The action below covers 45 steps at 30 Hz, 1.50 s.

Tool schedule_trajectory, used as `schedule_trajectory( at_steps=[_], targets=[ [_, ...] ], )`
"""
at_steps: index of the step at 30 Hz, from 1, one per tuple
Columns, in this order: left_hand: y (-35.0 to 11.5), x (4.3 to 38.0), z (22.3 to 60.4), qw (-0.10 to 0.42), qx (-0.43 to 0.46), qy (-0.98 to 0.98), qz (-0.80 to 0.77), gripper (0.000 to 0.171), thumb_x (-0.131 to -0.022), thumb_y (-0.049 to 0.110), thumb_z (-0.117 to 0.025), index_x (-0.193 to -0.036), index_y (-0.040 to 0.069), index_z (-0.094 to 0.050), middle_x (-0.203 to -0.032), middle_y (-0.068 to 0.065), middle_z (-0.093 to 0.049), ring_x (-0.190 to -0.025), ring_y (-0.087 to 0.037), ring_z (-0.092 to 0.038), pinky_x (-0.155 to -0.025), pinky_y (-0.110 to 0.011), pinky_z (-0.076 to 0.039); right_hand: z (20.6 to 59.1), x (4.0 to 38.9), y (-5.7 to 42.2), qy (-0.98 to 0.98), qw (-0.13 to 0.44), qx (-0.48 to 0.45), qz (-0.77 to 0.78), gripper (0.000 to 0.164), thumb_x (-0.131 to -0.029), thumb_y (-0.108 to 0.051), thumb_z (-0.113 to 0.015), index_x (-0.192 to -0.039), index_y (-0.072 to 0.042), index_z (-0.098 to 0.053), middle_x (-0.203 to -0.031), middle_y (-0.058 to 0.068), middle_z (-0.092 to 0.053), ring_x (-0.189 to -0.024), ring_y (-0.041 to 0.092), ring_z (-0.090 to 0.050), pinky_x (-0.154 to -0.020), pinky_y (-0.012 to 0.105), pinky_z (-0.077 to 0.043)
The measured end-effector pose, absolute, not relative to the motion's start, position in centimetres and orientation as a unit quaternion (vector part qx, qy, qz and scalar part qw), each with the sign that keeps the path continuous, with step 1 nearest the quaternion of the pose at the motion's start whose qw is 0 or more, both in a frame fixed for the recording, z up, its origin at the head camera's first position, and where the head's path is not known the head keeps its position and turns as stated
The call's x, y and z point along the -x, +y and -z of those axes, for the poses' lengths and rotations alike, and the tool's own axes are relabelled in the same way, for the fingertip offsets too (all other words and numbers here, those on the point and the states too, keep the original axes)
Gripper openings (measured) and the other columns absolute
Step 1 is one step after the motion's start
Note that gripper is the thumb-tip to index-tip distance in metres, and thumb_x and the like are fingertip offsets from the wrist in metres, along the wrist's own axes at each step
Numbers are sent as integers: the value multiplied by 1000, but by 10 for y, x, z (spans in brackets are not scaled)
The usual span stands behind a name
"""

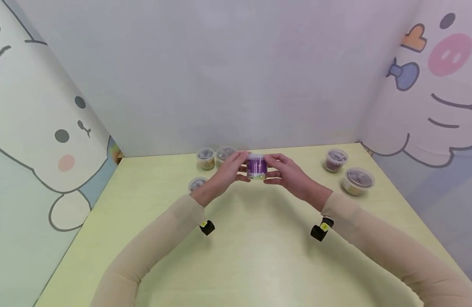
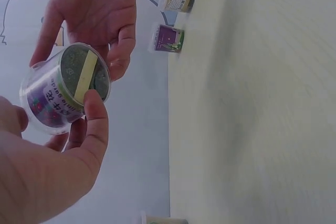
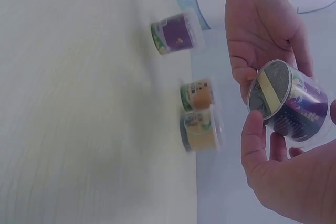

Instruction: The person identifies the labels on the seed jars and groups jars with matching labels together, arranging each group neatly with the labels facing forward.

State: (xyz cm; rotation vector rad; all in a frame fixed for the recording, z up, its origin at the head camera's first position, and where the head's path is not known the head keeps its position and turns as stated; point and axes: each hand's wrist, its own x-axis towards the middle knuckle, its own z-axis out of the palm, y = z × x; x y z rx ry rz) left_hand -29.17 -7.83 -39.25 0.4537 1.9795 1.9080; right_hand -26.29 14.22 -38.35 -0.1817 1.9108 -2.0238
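Between my two hands I hold a small clear plastic tub with a purple label (image 1: 256,168), raised above the back part of the table. My left hand (image 1: 225,171) grips its left side, thumb near the lid and fingers toward the bottom. On the opposite side, my right hand (image 1: 289,174) grips it the same way. The left wrist view shows the tub (image 2: 47,98) tilted, its dark base and a pale yellow strip facing that camera. Fingertips of both hands lie at the base rim in the right wrist view, where the tub (image 3: 307,103) shows its printed side.
At the back left stand an orange-labelled tub (image 1: 206,162) and a wider tub (image 1: 224,153), partly hidden by my left hand. Another tub (image 1: 197,183) sits behind my left wrist. A purple-labelled tub (image 1: 335,162) and a wide yellowish tub (image 1: 356,183) stand right. Walls enclose the table (image 1: 255,256).
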Motion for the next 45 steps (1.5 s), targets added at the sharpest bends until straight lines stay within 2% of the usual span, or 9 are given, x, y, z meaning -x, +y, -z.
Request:
schedule_trajectory(
  at_steps=[4, 9, 16, 22, 30, 34, 39, 45],
  targets=[
    [-83, 287, 398, 181, -155, 700, -673, 50, -110, 45, -40, -141, 7, -47, -127, -17, -55, -109, -31, -59, -85, -39, -59, 388, 260, 139, 675, 184, 63, 711, 62, -103, -47, -56, -143, -3, -37, -136, 16, -45, -101, 25, -62, -95, 40, -56],
    [-87, 285, 403, 182, -162, 693, -678, 49, -110, 43, -39, -140, 5, -48, -126, -19, -55, -112, -38, -57, -85, -40, -59, 392, 259, 136, 670, 191, 63, 715, 61, -103, -46, -57, -142, -3, -37, -136, 16, -45, -100, 24, -62, -95, 40, -55],
    [-89, 281, 408, 190, -151, 691, -681, 50, -110, 46, -39, -138, 6, -48, -125, -17, -55, -111, -35, -57, -85, -39, -59, 397, 259, 133, 669, 198, 62, 714, 59, -103, -47, -57, -139, -3, -39, -131, 14, -47, -96, 22, -62, -94, 40, -56],
    [-91, 277, 412, 190, -147, 696, -677, 51, -110, 47, -38, -137, 6, -47, -128, -18, -55, -116, -39, -55, -86, -40, -59, 402, 258, 132, 668, 202, 65, 713, 57, -103, -46, -57, -136, -3, -41, -127, 15, -50, -94, 21, -64, -94, 41, -56],
    [-94, 277, 414, 172, -142, 699, -680, 48, -109, 46, -43, -137, 8, -49, -127, -16, -56, -110, -32, -59, -85, -39, -59, 404, 259, 131, 667, 214, 81, 710, 68, -104, -47, -54, -149, 1, -36, -142, 19, -45, -108, 26, -62, -101, 45, -52],
    [-93, 278, 413, 169, -145, 700, -678, 51, -106, 46, -49, -139, 7, -48, -129, -14, -55, -109, -28, -60, -85, -38, -59, 404, 260, 130, 666, 222, 95, 706, 70, -105, -47, -53, -153, 1, -33, -142, 20, -47, -112, 27, -61, -104, 46, -50],
    [-93, 278, 411, 177, -140, 700, -678, 55, -106, 47, -51, -142, 6, -45, -134, -14, -54, -115, -29, -60, -89, -40, -58, 405, 262, 127, 666, 223, 91, 706, 70, -105, -46, -53, -153, 0, -33, -140, 20, -49, -112, 27, -61, -103, 46, -50],
    [-95, 276, 411, 180, -117, 693, -689, 50, -107, 41, -50, -144, 7, -42, -138, -17, -50, -126, -34, -55, -99, -43, -53, 410, 268, 127, 684, 210, 86, 693, 72, -104, -49, -53, -153, -1, -30, -146, 20, -43, -127, 36, -52, -107, 47, -47]
  ],
)
